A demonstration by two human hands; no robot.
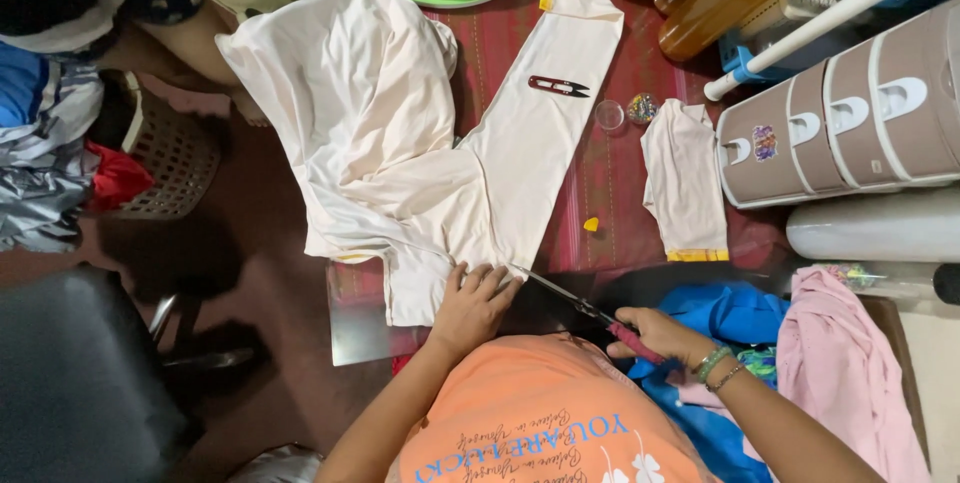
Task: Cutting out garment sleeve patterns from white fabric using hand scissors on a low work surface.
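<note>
Your left hand (472,305) lies flat, fingers spread, on the cream garment (400,158) across the tabletop (590,178); your right hand (660,335) grips the scissors (575,300) at its hem. Soft, light, slippery cloth: pin it near the blades.

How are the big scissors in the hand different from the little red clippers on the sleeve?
The scissors are long, and the right hand holds them at the cream garment's edge; the thread clippers are short and lie alone, untouched. The scissors show silvery blades and a pinkish handle; the clippers look dark red. Both are cutting tools.
</note>
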